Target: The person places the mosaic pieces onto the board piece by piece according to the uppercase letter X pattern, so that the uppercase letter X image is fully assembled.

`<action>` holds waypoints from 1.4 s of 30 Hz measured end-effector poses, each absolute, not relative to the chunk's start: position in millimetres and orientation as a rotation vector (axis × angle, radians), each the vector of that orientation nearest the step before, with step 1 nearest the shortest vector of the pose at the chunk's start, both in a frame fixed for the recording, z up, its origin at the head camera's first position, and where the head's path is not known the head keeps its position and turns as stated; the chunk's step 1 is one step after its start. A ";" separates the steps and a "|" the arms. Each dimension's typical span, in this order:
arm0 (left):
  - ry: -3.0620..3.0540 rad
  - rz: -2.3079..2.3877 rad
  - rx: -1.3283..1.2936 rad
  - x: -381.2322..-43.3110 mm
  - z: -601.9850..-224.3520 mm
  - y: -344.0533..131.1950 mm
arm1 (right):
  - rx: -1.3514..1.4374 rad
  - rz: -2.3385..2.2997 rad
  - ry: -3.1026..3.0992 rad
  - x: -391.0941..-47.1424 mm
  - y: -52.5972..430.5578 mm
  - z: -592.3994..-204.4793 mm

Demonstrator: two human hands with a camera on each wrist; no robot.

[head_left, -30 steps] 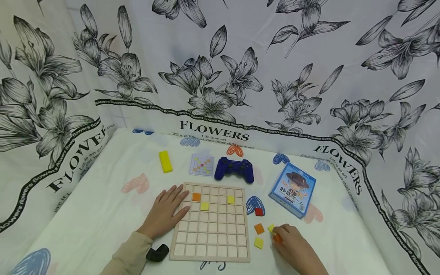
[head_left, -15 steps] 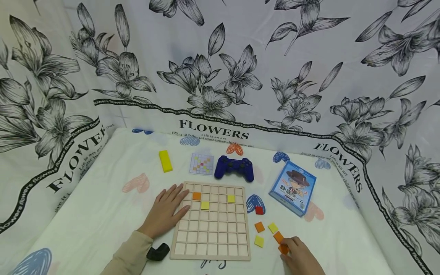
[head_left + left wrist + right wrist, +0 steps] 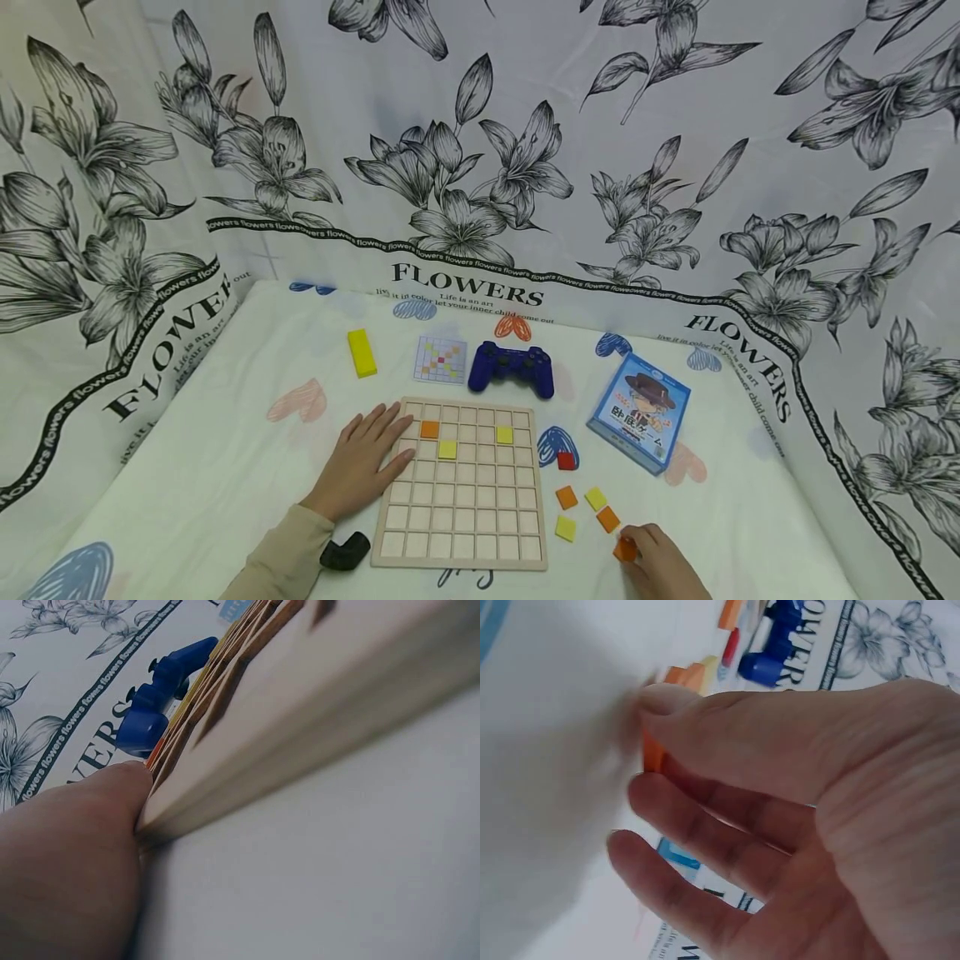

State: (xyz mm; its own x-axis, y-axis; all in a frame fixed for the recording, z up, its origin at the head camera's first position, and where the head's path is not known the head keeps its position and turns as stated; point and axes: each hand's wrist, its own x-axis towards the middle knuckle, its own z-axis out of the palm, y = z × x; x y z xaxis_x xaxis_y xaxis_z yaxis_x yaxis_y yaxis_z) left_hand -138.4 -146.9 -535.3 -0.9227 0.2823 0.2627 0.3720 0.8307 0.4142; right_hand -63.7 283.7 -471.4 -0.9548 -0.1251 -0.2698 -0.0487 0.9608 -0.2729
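A pale wooden grid board [image 3: 465, 523] lies on the cloth, with an orange tile [image 3: 429, 429] and two yellow tiles, one left of centre [image 3: 447, 450] and one at the right [image 3: 504, 435], in its upper cells. My left hand [image 3: 362, 457] rests with spread, fairly straight fingers on the board's left edge; its thumb reaches the frame in the left wrist view. Right of the board, my right hand [image 3: 660, 560] pinches an orange square tile [image 3: 625, 549] between thumb and fingers. In the right wrist view most of that tile [image 3: 652, 754] is hidden behind the thumb.
Loose beside the board lie a red tile [image 3: 566, 461], orange tiles [image 3: 608, 520] and yellow tiles [image 3: 566, 528]. Behind it are a yellow block [image 3: 362, 353], a small pattern card [image 3: 439, 360] and a blue game controller [image 3: 512, 370]. A blue box [image 3: 640, 414] stands right; a black curved object [image 3: 345, 552] lies left.
My right hand has shifted down and to the right, uncovering a yellow tile and an orange tile on the cloth. It now pinches another orange tile. The left hand stays put.
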 end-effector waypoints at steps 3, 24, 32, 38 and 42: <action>-2.823 -0.691 -0.505 -137.8 -535.5 -147.7 | -0.129 -0.394 2.807 -63.9 282.3 -465.0; -2.818 -0.673 -0.492 -135.8 -533.7 -155.2 | -1.193 -0.252 3.001 -142.6 177.3 -443.7; -2.841 -0.682 -0.495 -137.1 -534.5 -150.3 | -1.360 -0.315 2.932 -166.3 143.7 -459.7; -2.809 -0.699 -0.496 -137.6 -534.5 -147.9 | -1.379 -0.358 2.897 -174.3 138.6 -469.3; -2.823 -0.693 -0.493 -137.4 -534.9 -147.6 | -1.335 -0.332 2.879 -175.2 136.9 -471.2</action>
